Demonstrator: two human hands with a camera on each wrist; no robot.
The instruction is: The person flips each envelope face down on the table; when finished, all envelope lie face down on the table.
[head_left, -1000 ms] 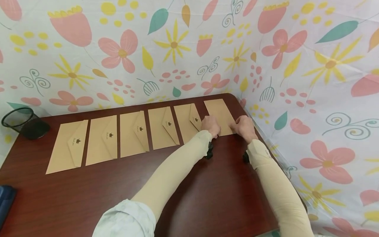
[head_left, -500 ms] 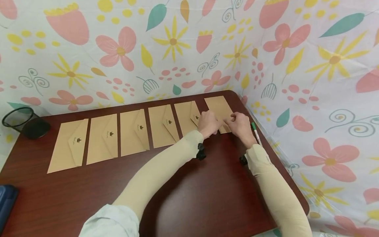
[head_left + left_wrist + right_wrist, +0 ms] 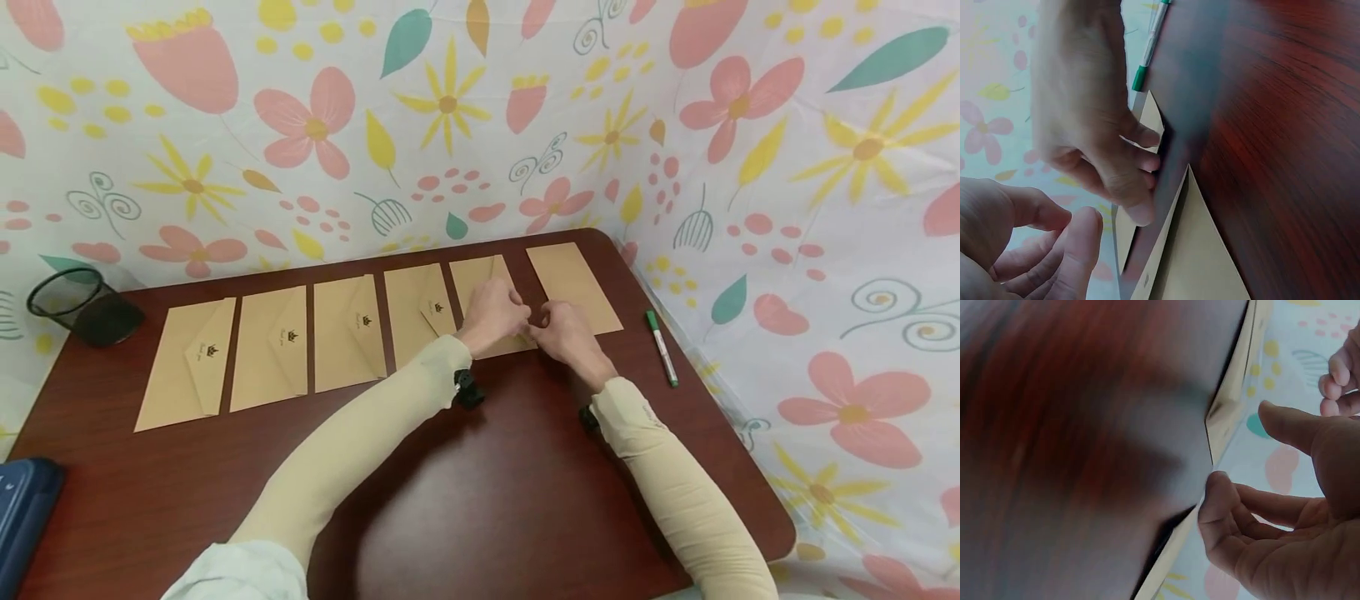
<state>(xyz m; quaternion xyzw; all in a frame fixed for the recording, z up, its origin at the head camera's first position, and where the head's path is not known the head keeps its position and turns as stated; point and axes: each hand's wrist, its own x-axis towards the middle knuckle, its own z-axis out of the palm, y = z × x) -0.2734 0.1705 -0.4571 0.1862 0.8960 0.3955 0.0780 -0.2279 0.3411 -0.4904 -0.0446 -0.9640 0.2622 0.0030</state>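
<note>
Head cam: brown table (image 3: 450, 517), 6 tan envs (image 3: 262, 350) in a row on it. L hand (image 3: 495, 312) over 5th env (image 3: 474, 271) from L, R hand (image 3: 568, 335) by its near R corner; fingers loosely bent, nothing seen gripped. Green marker (image 3: 662, 348) R of 6th.

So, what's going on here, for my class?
A person's left hand and right hand are at the fifth tan paper envelope from the left, in a row of six on the reddish-brown table; contact is unclear. The rightmost envelope shows a plain face. A green-and-white marker lies to its right.
</note>
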